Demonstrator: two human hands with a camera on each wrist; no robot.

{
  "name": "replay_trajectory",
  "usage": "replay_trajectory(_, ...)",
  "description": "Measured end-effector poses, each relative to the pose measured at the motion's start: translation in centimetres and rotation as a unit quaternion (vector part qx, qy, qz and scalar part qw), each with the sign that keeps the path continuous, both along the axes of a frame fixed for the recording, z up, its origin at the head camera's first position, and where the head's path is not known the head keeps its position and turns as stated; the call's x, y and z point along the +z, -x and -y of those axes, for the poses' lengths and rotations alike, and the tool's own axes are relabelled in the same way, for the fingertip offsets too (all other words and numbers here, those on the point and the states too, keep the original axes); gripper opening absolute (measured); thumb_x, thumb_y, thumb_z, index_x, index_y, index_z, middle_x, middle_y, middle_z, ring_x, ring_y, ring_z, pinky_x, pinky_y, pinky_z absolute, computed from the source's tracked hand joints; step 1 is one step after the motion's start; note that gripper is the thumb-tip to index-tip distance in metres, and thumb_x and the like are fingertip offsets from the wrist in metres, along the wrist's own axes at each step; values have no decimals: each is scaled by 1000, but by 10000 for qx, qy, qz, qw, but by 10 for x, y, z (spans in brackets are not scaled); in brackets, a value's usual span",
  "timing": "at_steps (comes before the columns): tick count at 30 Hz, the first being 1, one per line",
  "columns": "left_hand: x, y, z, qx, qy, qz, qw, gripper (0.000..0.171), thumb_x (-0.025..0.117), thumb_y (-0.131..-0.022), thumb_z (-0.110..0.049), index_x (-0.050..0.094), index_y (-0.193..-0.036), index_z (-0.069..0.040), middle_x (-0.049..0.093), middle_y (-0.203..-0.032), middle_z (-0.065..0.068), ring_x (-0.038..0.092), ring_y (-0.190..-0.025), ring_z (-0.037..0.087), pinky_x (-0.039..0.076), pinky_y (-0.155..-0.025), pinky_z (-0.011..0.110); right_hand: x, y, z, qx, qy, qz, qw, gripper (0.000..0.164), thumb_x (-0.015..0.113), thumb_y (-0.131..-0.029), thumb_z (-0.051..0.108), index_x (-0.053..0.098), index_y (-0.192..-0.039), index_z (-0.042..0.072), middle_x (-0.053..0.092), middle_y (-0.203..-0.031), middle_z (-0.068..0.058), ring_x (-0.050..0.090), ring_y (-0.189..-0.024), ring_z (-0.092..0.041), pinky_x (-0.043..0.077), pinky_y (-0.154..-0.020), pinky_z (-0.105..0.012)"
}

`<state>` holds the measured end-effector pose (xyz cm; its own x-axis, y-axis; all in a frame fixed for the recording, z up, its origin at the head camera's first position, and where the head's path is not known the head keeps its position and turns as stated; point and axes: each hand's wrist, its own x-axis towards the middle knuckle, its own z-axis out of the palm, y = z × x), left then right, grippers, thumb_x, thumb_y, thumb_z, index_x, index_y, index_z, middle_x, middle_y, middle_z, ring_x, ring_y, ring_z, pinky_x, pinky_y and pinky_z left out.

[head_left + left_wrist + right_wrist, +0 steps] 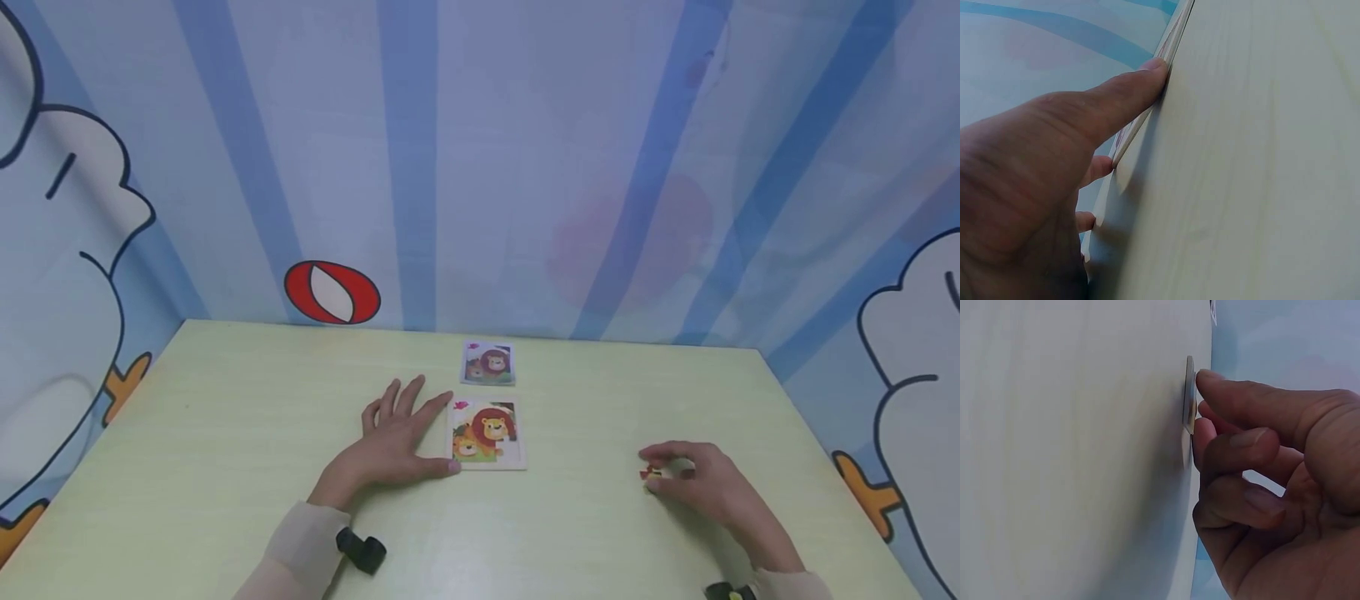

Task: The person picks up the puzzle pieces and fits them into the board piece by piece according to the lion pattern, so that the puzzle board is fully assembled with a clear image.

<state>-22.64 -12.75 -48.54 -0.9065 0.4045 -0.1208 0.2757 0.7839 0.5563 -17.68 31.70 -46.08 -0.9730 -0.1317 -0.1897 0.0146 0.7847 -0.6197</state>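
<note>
A lion jigsaw puzzle (476, 437) lies on the table in a pale square tray, with a bare white patch at its lower right. My left hand (390, 447) is spread beside it, the thumb touching the lower left corner and the index fingertip at the upper left. In the left wrist view, the thumb (1129, 94) presses along the tray's thin edge. Well to the right, my right hand (708, 487) pinches a small puzzle piece (651, 473) of red and yellow between thumb and fingers. Seen edge-on in the right wrist view, the thin piece (1189, 397) is close over the table.
Behind the puzzle lies a smaller picture card (487, 364) with the same lion image. The pale wooden table (570, 517) meets a blue striped backdrop (495, 167) at its back edge, with more printed cloth at both sides.
</note>
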Motion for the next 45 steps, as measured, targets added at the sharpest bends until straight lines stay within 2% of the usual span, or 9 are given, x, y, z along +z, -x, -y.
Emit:
replay_trajectory(3,1,0,0,8,62,36,10000,101,81,-85,-59,35,-169,-27,8,-182,18,-3,-167,52,6,-127,77,-1,-2,-1,12,-31,-22,10000,35,82,-95,22,77,-128,11,78,-122,-7,67,-126,-35,58,-101,-52)
replay_trajectory(6,0,0,0,20,31,14,10000,101,82,-85,-59,35,-169,-26,8,-182,18,-3,-167,52,6,-126,77,-1,-3,-2,-18,-52,-35,10000,35,82,-95,21,77,-128,11,78,-122,-7,67,-125,-33,59,-99,-48)
replay_trajectory(13,-1,-2,-1,1,-183,-110,9998,102,83,-83,-59,37,-168,-24,12,-180,21,0,-165,54,5,-124,78,-1,-3,-1,-147,-76,-100,9998,33,82,-94,17,77,-125,7,77,-115,-6,67,-112,-24,57,-90,-39)
replay_trajectory(20,2,-3,0,5,-111,-41,9999,101,82,-85,-58,36,-168,-23,10,-181,21,-2,-166,53,5,-125,77,-3,-2,4,-391,-53,39,9992,30,83,-94,16,76,-120,6,75,-112,-7,64,-102,-19,54,-84,-35)
replay_trajectory(27,3,-2,-1,22,33,48,10000,101,82,-85,-58,35,-169,-25,8,-182,18,-3,-167,52,6,-126,76,-3,-5,4,-346,92,-162,9992,27,83,-91,12,73,-115,4,74,-110,-7,64,-105,-19,54,-83,-30)
replay_trajectory(36,0,-3,-1,21,-184,-17,9998,103,82,-83,-60,37,-168,-24,10,-181,20,-2,-166,53,4,-125,77,-1,-4,7,-361,228,-253,9988,24,81,-93,10,69,-114,5,75,-107,-6,66,-103,-18,55,-81,-28)
replay_trajectory(40,-2,-2,-1,-1,-214,-26,9998,103,81,-83,-63,37,-168,-25,10,-181,20,-2,-165,53,3,-125,78,-1,-4,9,-410,269,-324,9983,22,80,-93,10,70,-113,6,77,-105,-8,68,-96,-17,54,-75,-25)
replay_trajectory(45,-7,0,-1,13,-163,-130,9998,104,80,-83,-65,35,-169,-28,9,-182,18,-3,-166,52,2,-126,77,1,-1,13,-513,212,-449,9974,22,82,-94,18,72,-112,11,78,-102,-7,69,-83,-14,50,-66,-26)
